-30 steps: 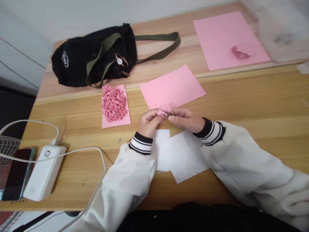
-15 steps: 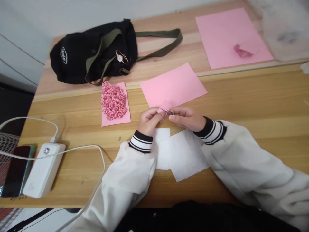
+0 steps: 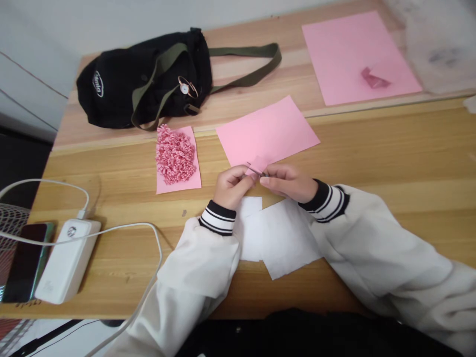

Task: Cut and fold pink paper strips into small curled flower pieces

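My left hand (image 3: 231, 186) is closed, pinching a small piece of pink paper (image 3: 258, 162) between thumb and forefinger. In my right hand (image 3: 292, 181) is a slim, dark metal tool with pointed ends, which looks like small scissors (image 3: 256, 170); my fingers cover its handles. The thin blades point left, apart, across the small piece by my left fingertips. Just beyond my hands lies a larger pink sheet (image 3: 267, 129). Overlapping white papers (image 3: 286, 238) lie below my wrists.
To the left, a pile of pink curly bits (image 3: 174, 156) rests on a pink card (image 3: 178, 188). Farther back are a black bag (image 3: 119, 89) with a watch (image 3: 185, 89) on it and another pink sheet (image 3: 342, 54). A white power bank (image 3: 69, 263) with a cable and a phone (image 3: 26, 263) are at left.
The tool's blades have spread, and the small pink piece has shifted slightly to the right. Both hands remain nearly in place.
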A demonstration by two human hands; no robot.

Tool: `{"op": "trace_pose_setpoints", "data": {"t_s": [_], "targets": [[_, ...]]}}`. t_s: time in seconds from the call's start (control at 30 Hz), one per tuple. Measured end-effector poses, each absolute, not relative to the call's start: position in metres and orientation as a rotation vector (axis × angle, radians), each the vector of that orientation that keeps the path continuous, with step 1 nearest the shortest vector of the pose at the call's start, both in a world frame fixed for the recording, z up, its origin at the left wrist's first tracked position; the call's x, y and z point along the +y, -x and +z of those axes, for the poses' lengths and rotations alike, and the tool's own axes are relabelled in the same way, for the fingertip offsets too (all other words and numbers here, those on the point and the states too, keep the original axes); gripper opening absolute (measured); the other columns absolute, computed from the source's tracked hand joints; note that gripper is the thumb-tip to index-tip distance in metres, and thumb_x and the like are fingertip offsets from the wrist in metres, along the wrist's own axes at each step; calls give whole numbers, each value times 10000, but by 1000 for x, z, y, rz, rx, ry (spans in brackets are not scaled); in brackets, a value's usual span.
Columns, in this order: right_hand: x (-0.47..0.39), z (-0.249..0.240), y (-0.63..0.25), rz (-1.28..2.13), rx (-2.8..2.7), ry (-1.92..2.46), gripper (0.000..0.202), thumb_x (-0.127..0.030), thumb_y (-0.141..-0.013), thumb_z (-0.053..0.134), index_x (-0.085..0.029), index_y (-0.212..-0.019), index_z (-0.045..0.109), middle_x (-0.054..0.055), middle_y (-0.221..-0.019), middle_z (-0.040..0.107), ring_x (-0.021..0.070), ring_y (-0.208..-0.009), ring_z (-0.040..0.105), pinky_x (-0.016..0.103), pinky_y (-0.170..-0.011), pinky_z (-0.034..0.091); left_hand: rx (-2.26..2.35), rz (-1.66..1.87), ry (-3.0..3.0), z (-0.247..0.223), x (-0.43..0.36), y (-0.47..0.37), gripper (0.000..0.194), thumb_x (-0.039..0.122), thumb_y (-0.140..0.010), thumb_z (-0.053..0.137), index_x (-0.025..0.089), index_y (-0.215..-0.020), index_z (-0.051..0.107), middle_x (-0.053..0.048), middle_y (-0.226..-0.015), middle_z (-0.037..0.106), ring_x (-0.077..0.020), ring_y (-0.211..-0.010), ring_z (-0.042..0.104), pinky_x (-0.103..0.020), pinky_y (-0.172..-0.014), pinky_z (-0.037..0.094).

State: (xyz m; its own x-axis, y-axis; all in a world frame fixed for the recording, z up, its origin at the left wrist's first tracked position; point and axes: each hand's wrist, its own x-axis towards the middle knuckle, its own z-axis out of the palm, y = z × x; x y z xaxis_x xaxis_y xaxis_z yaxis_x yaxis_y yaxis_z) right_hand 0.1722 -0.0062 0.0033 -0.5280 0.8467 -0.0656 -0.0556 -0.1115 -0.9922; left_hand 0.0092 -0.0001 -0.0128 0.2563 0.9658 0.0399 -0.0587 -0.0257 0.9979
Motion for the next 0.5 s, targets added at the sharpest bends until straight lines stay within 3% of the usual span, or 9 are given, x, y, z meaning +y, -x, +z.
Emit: {"op": "trace_pose_setpoints", "data": {"t_s": [0.27, 0.5], "targets": [[-7, 1, -173, 1700, -1527, 896, 378, -508, -822, 562, -130, -805, 574, -93, -473, 319, 54, -426, 268, 219, -420, 202, 962, 1068, -1328, -13, 0, -10, 191, 282, -701, 658, 159, -567, 601, 24, -516, 530, -86, -503, 462, -235, -515, 362], [-6, 2, -173, 1688, -1530, 916, 366, -496, -815, 562, -132, -844, 593, -85, -493, 329, 68, -459, 307, 230, -444, 239, 969, 1062, -1332, -12, 0, -10, 196, 266, -701, 647, 157, -550, 588, 23, -508, 522, -85, -501, 456, -234, -510, 356]]}}
